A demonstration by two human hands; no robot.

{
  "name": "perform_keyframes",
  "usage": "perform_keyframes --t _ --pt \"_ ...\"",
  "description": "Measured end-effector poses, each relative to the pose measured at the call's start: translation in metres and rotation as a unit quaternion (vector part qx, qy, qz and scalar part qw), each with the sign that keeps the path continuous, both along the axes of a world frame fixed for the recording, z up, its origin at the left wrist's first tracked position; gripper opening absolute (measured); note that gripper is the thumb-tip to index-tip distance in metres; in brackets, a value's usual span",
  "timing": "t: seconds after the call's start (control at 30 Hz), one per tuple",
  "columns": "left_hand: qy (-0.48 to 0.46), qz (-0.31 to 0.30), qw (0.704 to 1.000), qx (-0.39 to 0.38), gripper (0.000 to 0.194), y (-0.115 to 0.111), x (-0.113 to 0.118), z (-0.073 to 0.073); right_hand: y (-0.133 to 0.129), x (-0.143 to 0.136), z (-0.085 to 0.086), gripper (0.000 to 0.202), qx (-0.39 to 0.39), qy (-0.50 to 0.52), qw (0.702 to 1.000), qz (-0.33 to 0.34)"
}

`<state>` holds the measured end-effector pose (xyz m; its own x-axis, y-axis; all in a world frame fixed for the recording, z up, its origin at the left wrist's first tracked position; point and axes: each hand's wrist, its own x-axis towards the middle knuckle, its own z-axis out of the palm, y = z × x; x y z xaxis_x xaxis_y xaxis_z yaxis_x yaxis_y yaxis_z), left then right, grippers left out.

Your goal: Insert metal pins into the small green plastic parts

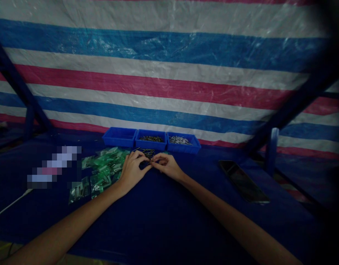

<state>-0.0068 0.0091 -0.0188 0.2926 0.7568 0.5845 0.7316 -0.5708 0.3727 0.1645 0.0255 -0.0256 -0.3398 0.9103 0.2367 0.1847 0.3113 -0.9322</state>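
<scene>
My left hand (134, 170) and my right hand (167, 165) meet above the blue table, fingertips pinched together and nearly touching. Whatever sits between the fingertips is too small to make out. Just behind the hands lies a loose heap of dark screws (145, 151). Beyond it stand a blue bin with dark screws (151, 139) and a blue bin with silvery screws (180, 140). Beside my left hand is a pile of small clear and green plastic bags (107, 165), some with metal pieces inside.
A third blue bin (120, 137) stands at the left of the row. A dark phone (242, 180) lies at the right. At the left, a blurred-out object (55, 165) has a white cable. Blue frame posts and a striped sheet (163, 84) rise behind the table.
</scene>
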Motion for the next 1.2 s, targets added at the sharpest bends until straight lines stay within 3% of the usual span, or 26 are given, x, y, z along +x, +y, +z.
perform_keyframes --t 0.2,0.43,0.6,0.9,1.2 --pt "-0.020 -0.011 1.000 0.010 0.013 0.000 0.001 -0.002 -0.006 -0.002 0.006 0.024 0.035 -0.010 0.999 0.006" --pt "-0.053 -0.002 0.998 0.028 0.014 -0.002 0.003 0.002 -0.002 0.000 0.006 0.029 -0.011 0.031 0.996 -0.083" --pt "-0.093 0.002 0.995 0.027 0.013 -0.002 0.004 0.005 0.001 0.004 0.005 0.030 -0.019 0.057 0.993 -0.097" --pt "-0.167 -0.032 0.985 0.017 0.014 -0.006 0.004 0.012 -0.003 -0.001 0.004 0.025 0.057 -0.010 0.997 -0.056" --pt "-0.151 -0.059 0.987 -0.001 0.017 -0.005 0.005 0.011 -0.007 -0.003 0.006 0.018 0.136 -0.075 0.987 -0.040"
